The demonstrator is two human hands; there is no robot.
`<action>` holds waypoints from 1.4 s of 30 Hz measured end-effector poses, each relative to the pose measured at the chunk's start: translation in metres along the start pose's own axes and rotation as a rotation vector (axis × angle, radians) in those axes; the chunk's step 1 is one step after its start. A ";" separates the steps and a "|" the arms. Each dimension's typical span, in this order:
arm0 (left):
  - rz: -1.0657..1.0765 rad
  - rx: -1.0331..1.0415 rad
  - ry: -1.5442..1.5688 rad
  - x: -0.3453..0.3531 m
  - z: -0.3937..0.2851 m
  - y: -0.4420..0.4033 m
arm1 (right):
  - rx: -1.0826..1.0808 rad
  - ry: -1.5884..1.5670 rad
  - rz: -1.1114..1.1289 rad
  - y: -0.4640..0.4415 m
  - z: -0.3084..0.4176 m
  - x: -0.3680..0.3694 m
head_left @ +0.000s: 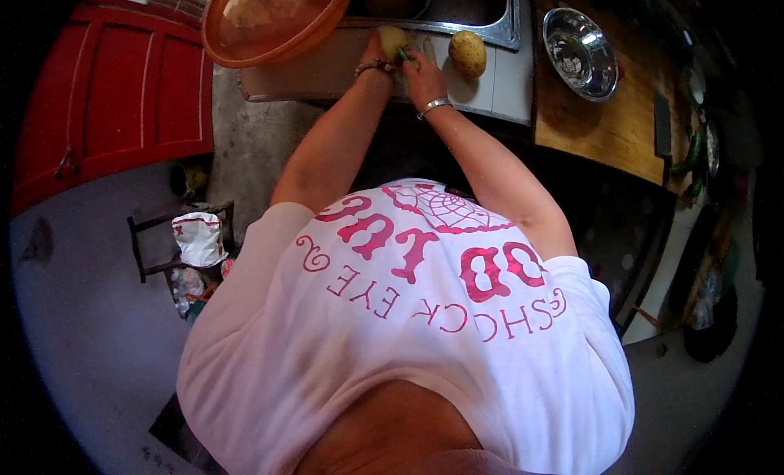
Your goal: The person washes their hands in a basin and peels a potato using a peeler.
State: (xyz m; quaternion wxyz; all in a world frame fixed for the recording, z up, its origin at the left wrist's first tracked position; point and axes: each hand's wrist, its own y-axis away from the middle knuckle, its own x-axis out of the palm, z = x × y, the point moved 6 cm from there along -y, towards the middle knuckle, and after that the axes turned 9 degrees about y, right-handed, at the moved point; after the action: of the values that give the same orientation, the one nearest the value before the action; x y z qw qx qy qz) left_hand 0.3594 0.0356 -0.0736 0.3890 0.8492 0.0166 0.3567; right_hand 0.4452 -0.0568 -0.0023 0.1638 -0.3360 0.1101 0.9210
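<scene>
At the counter's edge by the sink, my left hand (376, 52) is closed round a pale yellow potato (393, 41). My right hand (425, 81) grips a small green-handled tool (403, 55), its tip up against that potato. The kind of tool is too small to make out, and my fingers hide much of it. Just right of my hands, a second potato (467, 53), yellow-brown with darker spots, lies on the white tiled counter (508, 87).
A large orange basin (278, 58) stands left of my hands. Beyond them is the metal sink (508, 34). To the right, a shiny steel bowl (581, 54) rests on a wooden surface (600, 132). A red door (114, 99) and a small dark stool (145, 248) are at left.
</scene>
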 end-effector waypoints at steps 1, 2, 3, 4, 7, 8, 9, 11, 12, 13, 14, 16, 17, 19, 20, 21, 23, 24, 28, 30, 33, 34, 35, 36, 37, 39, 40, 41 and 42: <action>0.008 -0.011 0.007 0.000 0.001 0.002 | 0.007 0.015 0.008 0.004 0.000 -0.001; 0.015 -0.023 0.014 -0.002 0.004 0.001 | 0.012 0.030 0.015 0.006 0.000 0.000; 0.030 -0.043 0.032 -0.003 0.005 -0.002 | 0.016 0.030 0.014 0.007 -0.004 0.004; 0.045 -0.063 0.051 -0.004 0.007 -0.005 | -0.082 0.038 -0.053 0.011 -0.003 0.007; 0.074 -0.096 0.090 -0.012 0.006 -0.015 | -0.096 0.044 0.030 0.018 0.006 0.001; 0.086 -0.066 0.062 -0.015 0.005 -0.021 | -0.005 0.038 0.178 0.019 0.002 0.004; 0.099 -0.037 0.034 -0.021 0.006 -0.022 | -0.003 0.035 0.178 0.021 -0.005 0.007; 0.135 0.027 -0.017 -0.023 -0.004 -0.021 | -0.141 -0.062 0.133 0.018 0.000 0.008; 0.153 0.059 -0.041 -0.021 -0.010 -0.017 | -0.144 -0.061 0.131 0.018 0.001 0.006; 0.157 0.062 -0.037 -0.022 -0.015 -0.010 | 0.173 -0.413 0.170 0.018 -0.015 0.006; 0.133 0.020 0.080 -0.011 -0.016 0.018 | 0.493 -0.766 0.202 0.021 -0.029 0.006; 0.102 -0.024 0.192 -0.003 -0.012 0.038 | 0.575 -0.901 0.226 0.011 -0.042 -0.001; 0.108 -0.057 0.136 -0.006 -0.012 0.039 | 0.659 -1.032 0.251 0.010 -0.045 -0.001; 0.112 -0.088 0.082 -0.011 -0.013 0.039 | 0.612 -0.969 0.296 0.000 -0.047 -0.005; 0.163 -0.105 0.040 -0.015 -0.011 0.035 | 0.425 -0.674 0.231 -0.017 -0.054 -0.009; 0.216 -0.120 -0.003 -0.018 -0.008 0.030 | 0.331 -0.560 0.191 -0.028 -0.055 -0.007; 0.243 -0.142 0.022 -0.022 -0.001 0.020 | 0.164 -0.315 0.084 -0.044 -0.047 -0.010; 0.273 -0.166 0.046 -0.020 0.001 0.016 | 0.076 -0.246 0.074 -0.048 -0.039 -0.015; 0.262 -0.179 -0.031 -0.025 0.004 0.012 | -0.101 0.066 0.070 -0.044 -0.004 -0.032; 0.175 -0.186 -0.149 -0.027 0.006 0.012 | -0.124 0.124 0.073 -0.045 -0.004 -0.030; 0.185 -0.104 -0.151 -0.015 0.006 0.017 | -0.184 0.197 0.089 -0.054 -0.012 -0.022; 0.181 -0.106 -0.149 -0.014 0.006 0.019 | -0.218 0.211 0.102 -0.055 -0.016 -0.018; 0.170 -0.092 -0.165 -0.014 0.006 0.017 | -0.218 0.212 0.105 -0.052 -0.011 -0.022; 0.162 -0.079 -0.182 -0.015 0.006 0.013 | -0.198 0.239 0.130 -0.045 -0.004 -0.031; 0.164 -0.080 -0.180 -0.015 0.008 0.009 | -0.179 0.268 0.154 -0.038 0.002 -0.039; 0.147 -0.060 -0.031 -0.015 0.008 0.004 | -0.166 0.249 0.153 -0.030 0.008 -0.048; 0.142 -0.052 0.019 -0.015 0.007 0.001 | -0.151 0.226 0.158 -0.029 0.009 -0.049; 0.126 -0.091 0.082 -0.015 0.006 0.003 | -0.153 0.226 0.158 -0.031 0.007 -0.047; 0.109 -0.131 0.142 -0.015 0.004 0.005 | -0.073 0.086 0.079 -0.036 -0.001 -0.047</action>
State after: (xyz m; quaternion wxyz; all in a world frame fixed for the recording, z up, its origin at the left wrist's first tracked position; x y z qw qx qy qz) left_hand 0.3493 0.0247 -0.0812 0.4216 0.7942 -0.0257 0.4369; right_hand 0.4934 -0.0348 0.0244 0.1101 -0.3764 0.0964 0.9149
